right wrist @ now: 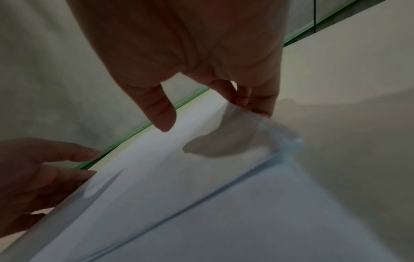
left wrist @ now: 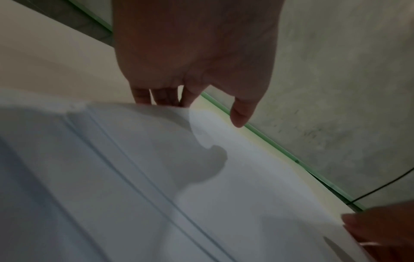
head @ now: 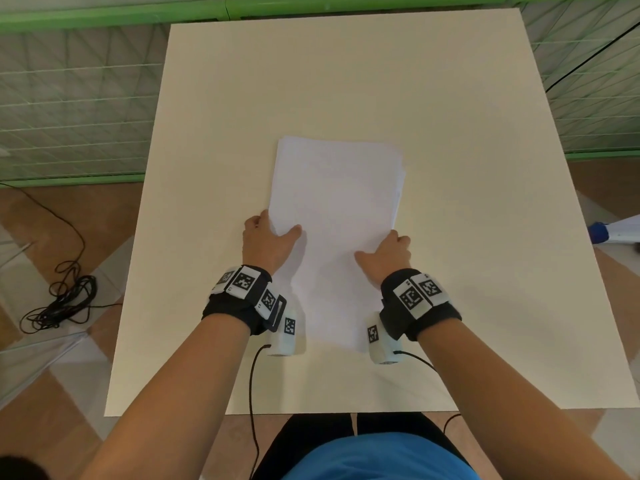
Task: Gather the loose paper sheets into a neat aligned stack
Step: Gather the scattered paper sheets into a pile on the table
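Observation:
A stack of white paper sheets (head: 336,202) lies lengthwise in the middle of the cream table (head: 467,168), its right-hand edges slightly staggered. My left hand (head: 277,226) holds the stack's left edge, thumb over the top sheet and fingers curled at the edge. My right hand (head: 381,245) holds the right edge the same way. In the left wrist view the left hand's fingers (left wrist: 161,99) disappear behind the paper (left wrist: 235,195). In the right wrist view the right hand's fingers (right wrist: 251,104) curl under a lifted edge of the sheets (right wrist: 201,195). The near end of the stack sits between my wrists.
Bare table surface surrounds the stack on all sides. A green-framed mesh fence (head: 69,98) runs beyond the table's far and left sides. A coiled black cable (head: 59,303) lies on the floor at left. A blue and white object (head: 613,232) pokes in at right.

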